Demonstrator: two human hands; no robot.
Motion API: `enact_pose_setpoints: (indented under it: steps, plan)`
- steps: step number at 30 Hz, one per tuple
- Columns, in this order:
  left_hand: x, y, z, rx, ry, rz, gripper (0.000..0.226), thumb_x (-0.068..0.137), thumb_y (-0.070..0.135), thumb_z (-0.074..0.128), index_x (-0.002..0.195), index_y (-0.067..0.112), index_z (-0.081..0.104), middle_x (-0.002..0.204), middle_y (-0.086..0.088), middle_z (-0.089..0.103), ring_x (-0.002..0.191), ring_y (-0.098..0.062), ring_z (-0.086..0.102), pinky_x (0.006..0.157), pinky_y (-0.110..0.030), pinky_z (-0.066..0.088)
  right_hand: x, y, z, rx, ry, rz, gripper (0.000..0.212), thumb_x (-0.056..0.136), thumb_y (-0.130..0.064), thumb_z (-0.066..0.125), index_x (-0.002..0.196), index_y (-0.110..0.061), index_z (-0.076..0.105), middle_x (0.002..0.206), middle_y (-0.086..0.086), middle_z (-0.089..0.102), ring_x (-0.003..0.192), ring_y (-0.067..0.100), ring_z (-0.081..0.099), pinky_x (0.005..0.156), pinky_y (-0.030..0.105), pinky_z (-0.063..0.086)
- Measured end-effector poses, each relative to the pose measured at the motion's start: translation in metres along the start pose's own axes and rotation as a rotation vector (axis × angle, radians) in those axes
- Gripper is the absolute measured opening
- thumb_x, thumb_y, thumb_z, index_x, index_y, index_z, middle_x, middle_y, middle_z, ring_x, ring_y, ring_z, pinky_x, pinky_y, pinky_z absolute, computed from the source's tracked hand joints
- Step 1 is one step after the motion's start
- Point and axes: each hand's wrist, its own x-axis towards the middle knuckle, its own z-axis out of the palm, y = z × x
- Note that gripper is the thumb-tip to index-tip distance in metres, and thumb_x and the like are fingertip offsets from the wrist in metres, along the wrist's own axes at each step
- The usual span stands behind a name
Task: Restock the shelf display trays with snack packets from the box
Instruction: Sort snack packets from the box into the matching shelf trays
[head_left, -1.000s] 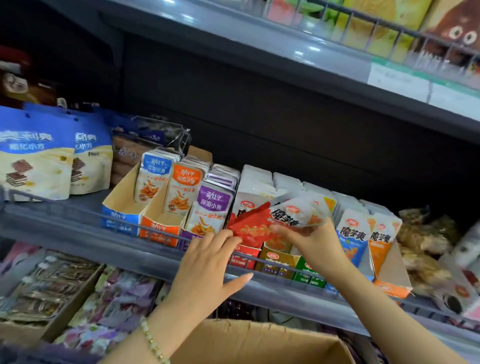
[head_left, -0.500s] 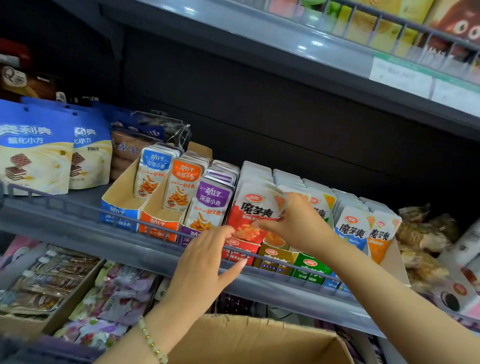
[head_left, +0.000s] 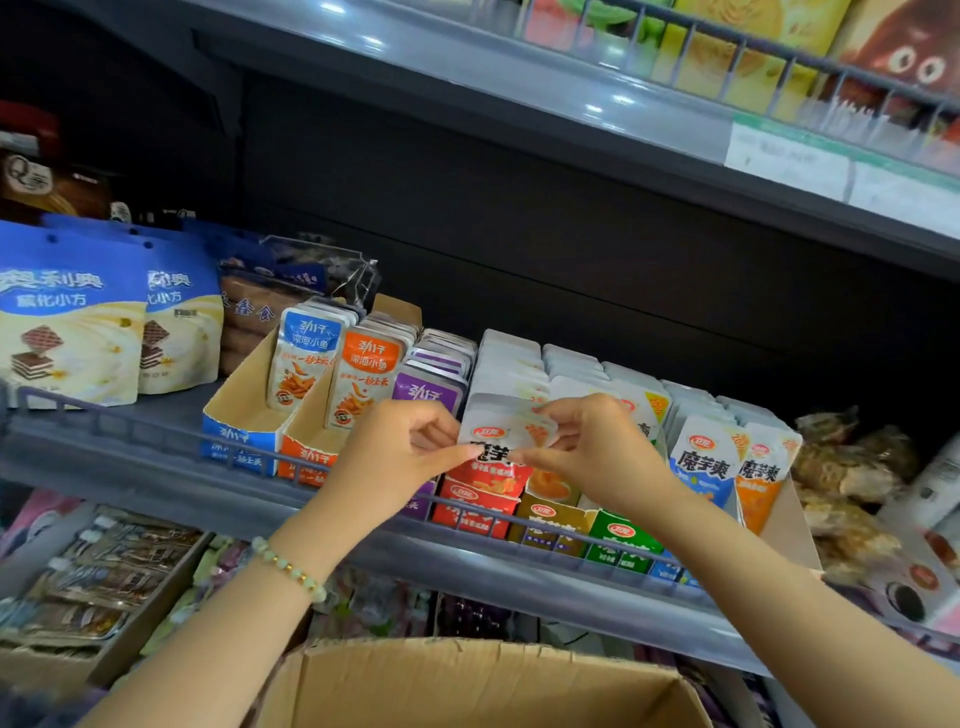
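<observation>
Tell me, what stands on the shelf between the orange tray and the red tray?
The head view shows a purple tray of purple packets there, partly hidden behind the left hand, which pinches the red packet.

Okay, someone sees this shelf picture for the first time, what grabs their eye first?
Both hands meet in the middle of the shelf: the left hand and the right hand pinch a red-and-white snack packet at the front of the red display tray. Big blue wafer bags stand at the shelf's far left, and an open cardboard box sits at the bottom edge, below the hands.
</observation>
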Motion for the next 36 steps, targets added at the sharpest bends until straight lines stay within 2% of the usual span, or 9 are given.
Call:
enact_pose_setpoints:
  steps: [3,8,11,15,20,23,27,32,36]
  plan:
    - [0.002,0.002,0.000,0.070,-0.002,-0.005,0.015,0.075,0.037,0.074,0.074,0.032,0.060,0.075,0.016,0.066,0.073,0.007,0.061,0.063,-0.012,0.051,-0.002,-0.002,0.005,0.058,0.039,0.011,0.032,0.079,-0.023,0.078,0.106,-0.008,0.071,0.089,-0.006,0.070,0.068,-0.004,0.063,0.070,0.012,0.053]
    - [-0.031,0.010,0.010,0.132,0.142,0.006,0.041,0.077,0.037,0.072,0.110,0.025,0.052,0.101,0.015,0.057,0.087,0.000,0.058,0.073,-0.019,0.051,-0.033,0.006,-0.004,0.269,0.034,0.063,0.024,0.081,-0.016,0.075,0.102,-0.022,0.065,0.095,-0.007,0.071,0.082,0.003,0.067,0.077,0.015,0.053]
    - [-0.082,0.006,0.026,0.066,0.165,0.012,0.040,0.076,0.041,0.073,0.105,0.027,0.048,0.098,0.019,0.054,0.089,-0.003,0.056,0.070,-0.017,0.047,-0.081,0.027,0.002,0.354,0.056,0.127,0.025,0.082,-0.011,0.073,0.105,-0.017,0.064,0.101,-0.003,0.070,0.085,0.008,0.068,0.080,0.018,0.053]
    - [-0.141,-0.012,0.064,0.070,-0.269,-0.105,0.026,0.079,0.047,0.067,0.096,0.034,0.053,0.088,0.016,0.057,0.082,-0.004,0.056,0.072,-0.023,0.049,-0.152,0.071,0.049,0.274,-0.308,0.230,0.010,0.086,-0.006,0.067,0.092,-0.013,0.066,0.086,0.005,0.072,0.077,0.013,0.066,0.077,0.034,0.053]
    - [-0.187,-0.046,0.121,0.378,-0.946,-0.224,0.038,0.086,0.043,0.064,0.116,0.021,0.058,0.108,0.007,0.061,0.095,-0.012,0.058,0.081,-0.025,0.045,-0.220,0.112,0.114,0.039,-0.836,0.399,0.037,0.090,-0.017,0.064,0.125,-0.009,0.056,0.125,0.006,0.058,0.101,0.018,0.057,0.079,0.015,0.040]
    - [-0.215,-0.062,0.138,0.373,-1.153,-0.419,0.047,0.086,0.048,0.063,0.120,0.015,0.055,0.108,0.003,0.060,0.103,-0.019,0.059,0.086,-0.025,0.044,-0.253,0.121,0.136,0.098,-0.865,0.513,0.045,0.090,-0.018,0.064,0.132,-0.009,0.051,0.137,0.007,0.051,0.121,0.020,0.050,0.082,0.007,0.036]
    - [-0.254,-0.065,0.146,0.504,-1.407,-0.503,0.068,0.083,0.067,0.052,0.124,0.013,0.053,0.125,-0.004,0.058,0.111,-0.023,0.057,0.096,-0.031,0.046,-0.290,0.127,0.154,0.081,-0.823,0.634,0.065,0.086,-0.029,0.070,0.141,-0.014,0.040,0.148,0.003,0.037,0.134,0.017,0.038,0.104,0.019,0.030]
    - [-0.287,-0.051,0.154,0.528,-1.532,-0.574,0.079,0.081,0.071,0.051,0.129,0.009,0.051,0.131,-0.006,0.055,0.115,-0.026,0.053,0.094,-0.031,0.042,-0.320,0.127,0.163,-0.171,-0.698,0.652,0.096,0.080,-0.040,0.073,0.152,-0.021,0.012,0.160,0.009,-0.002,0.148,0.030,-0.001,0.119,0.035,0.015]
    - [-0.287,-0.047,0.151,0.470,-1.580,-0.663,0.079,0.080,0.076,0.045,0.128,0.013,0.054,0.130,-0.005,0.056,0.115,-0.024,0.054,0.100,-0.032,0.042,-0.314,0.136,0.166,-0.012,-0.642,0.844,0.095,0.074,-0.045,0.077,0.147,-0.013,0.025,0.151,0.012,0.024,0.139,0.030,0.026,0.113,0.034,0.028]
